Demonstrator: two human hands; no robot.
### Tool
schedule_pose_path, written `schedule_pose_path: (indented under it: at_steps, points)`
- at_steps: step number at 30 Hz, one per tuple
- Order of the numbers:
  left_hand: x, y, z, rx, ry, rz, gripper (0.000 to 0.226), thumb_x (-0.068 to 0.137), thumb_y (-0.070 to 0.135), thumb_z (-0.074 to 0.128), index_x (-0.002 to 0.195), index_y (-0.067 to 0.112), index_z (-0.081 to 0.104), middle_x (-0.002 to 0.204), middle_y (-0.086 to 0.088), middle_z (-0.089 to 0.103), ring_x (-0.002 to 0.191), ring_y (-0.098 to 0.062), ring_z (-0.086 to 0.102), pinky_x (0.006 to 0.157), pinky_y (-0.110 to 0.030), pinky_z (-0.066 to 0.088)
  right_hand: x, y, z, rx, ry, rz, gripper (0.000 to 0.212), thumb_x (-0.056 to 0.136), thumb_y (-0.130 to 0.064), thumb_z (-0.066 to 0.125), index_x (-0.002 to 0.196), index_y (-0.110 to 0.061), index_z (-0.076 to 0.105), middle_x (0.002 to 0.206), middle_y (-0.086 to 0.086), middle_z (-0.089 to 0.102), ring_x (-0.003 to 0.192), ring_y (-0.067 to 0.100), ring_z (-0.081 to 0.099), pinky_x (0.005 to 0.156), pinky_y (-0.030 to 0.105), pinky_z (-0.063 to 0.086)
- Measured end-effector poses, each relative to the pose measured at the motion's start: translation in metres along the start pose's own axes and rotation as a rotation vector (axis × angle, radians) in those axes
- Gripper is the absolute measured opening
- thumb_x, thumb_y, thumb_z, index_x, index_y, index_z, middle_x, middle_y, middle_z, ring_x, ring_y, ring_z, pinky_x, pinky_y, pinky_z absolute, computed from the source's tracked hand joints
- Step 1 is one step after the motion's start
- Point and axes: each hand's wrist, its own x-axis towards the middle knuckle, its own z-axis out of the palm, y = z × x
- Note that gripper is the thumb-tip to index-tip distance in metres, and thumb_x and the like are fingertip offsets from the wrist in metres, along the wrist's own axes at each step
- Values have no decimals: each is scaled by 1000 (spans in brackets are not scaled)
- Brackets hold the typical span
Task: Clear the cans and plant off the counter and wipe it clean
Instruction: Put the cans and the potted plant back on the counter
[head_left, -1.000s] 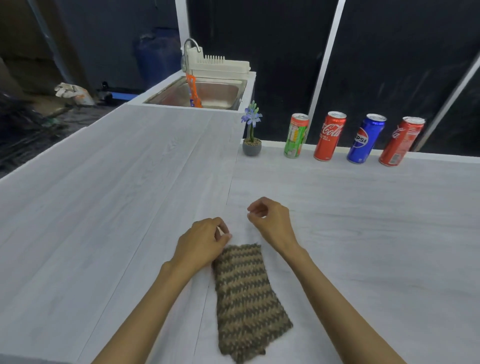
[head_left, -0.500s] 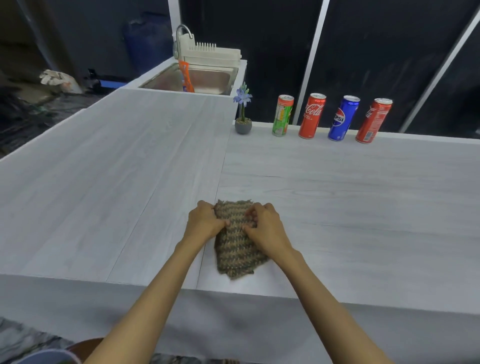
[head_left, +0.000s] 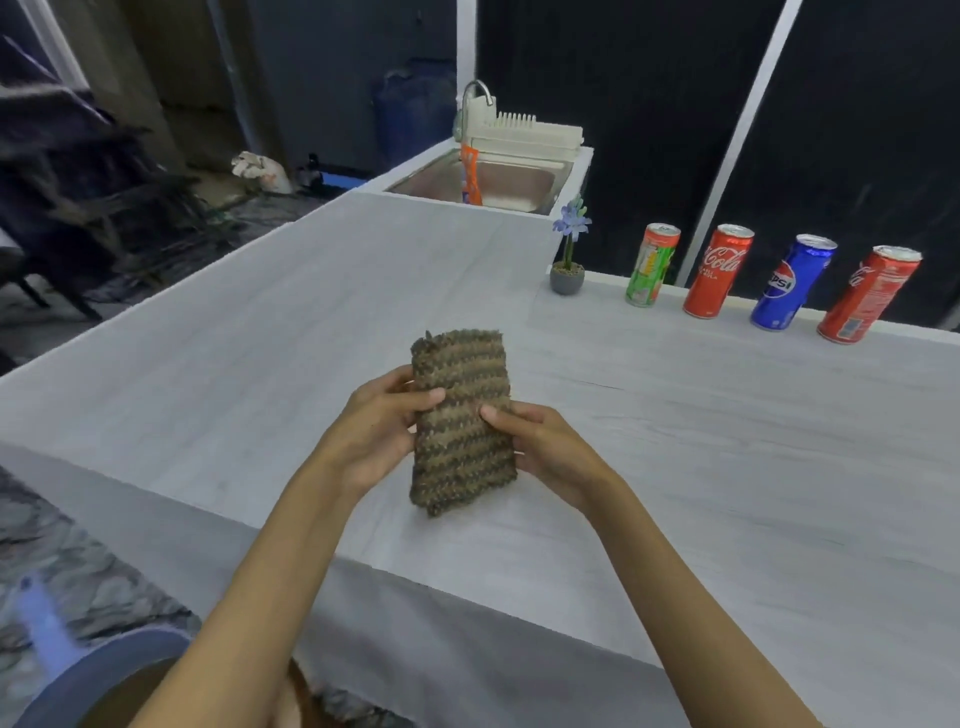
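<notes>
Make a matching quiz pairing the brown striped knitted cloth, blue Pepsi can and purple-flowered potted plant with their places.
1 brown striped knitted cloth
2 blue Pepsi can
3 purple-flowered potted plant

A between two red cans
B left end of the back row
C gripped by left hand and right hand

Pairs: 1-C, 2-A, 3-B

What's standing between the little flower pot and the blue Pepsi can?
Two cans stand there: a green can beside the flower pot, then a red Coca-Cola can next to the blue Pepsi can. The head view shows it.
</notes>
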Motion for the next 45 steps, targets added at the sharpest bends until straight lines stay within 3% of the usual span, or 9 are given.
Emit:
schedule_pose_path:
  at_steps: [5,9,12,18,24,27,31,39,45]
  points:
    - [-40,5,-46,-212,334,134,39,60,-1,69,97,10,65,98,-8,71,86,-21,70,64,-30,59,17,-9,50,-25,-144,-48,21,82,-23,67,102,-15,69,96,0,73,87,12,70,67,23,55]
    - [-91,-13,-76,-296,518,112,43,70,2,65,113,6,59,115,-16,64,99,-26,65,72,-35,59,17,7,99,2,-419,46,32,81,-25,68,112,-15,65,109,5,71,99,20,68,83,36,56]
    - [-140,-35,-92,-375,606,128,55,66,4,67,120,6,56,119,-18,64,108,-29,63,76,-37,59,10,31,139,6,-621,154,40,78,-25,71,116,-16,62,109,4,71,98,20,68,82,31,56]
    - [-215,-90,-116,-474,875,127,26,84,-9,50,100,8,63,83,-8,75,76,-21,73,60,-32,60,-14,102,207,-75,-671,347,36,77,-4,70,111,-8,60,91,4,71,76,16,69,65,24,57]
    - [-226,-132,-142,-423,1124,11,43,84,-16,47,125,-5,50,116,-22,60,108,-35,57,84,-39,50,-19,158,231,-204,-629,407,34,78,-3,67,111,-3,61,98,12,70,83,23,67,68,28,57]
    - [-226,-148,-152,-282,1273,-57,47,82,-10,57,127,0,48,113,-14,60,100,-26,58,77,-32,51,-15,173,241,-336,-580,331,26,82,-9,65,108,-4,61,104,14,68,89,24,66,72,28,55]
    - [-223,-161,-164,264,1380,-272,52,79,10,70,128,5,52,117,-13,62,105,-24,58,86,-29,46,-18,190,248,-599,-521,114,22,84,-14,63,104,-7,59,106,12,66,98,25,61,89,42,51]
    - [-221,-175,-164,741,1445,-314,51,77,26,72,125,22,55,104,-2,70,98,-21,64,85,-33,52,-30,205,236,-597,-328,-77,38,75,-14,74,96,-24,44,82,-5,53,72,2,52,59,4,41]
    - [-230,-187,-159,875,1451,-167,33,78,30,71,107,19,60,102,-4,57,99,-23,56,82,-36,49,-27,207,233,-662,-350,-182,16,80,-15,68,87,-22,55,90,2,58,82,14,58,72,25,51]
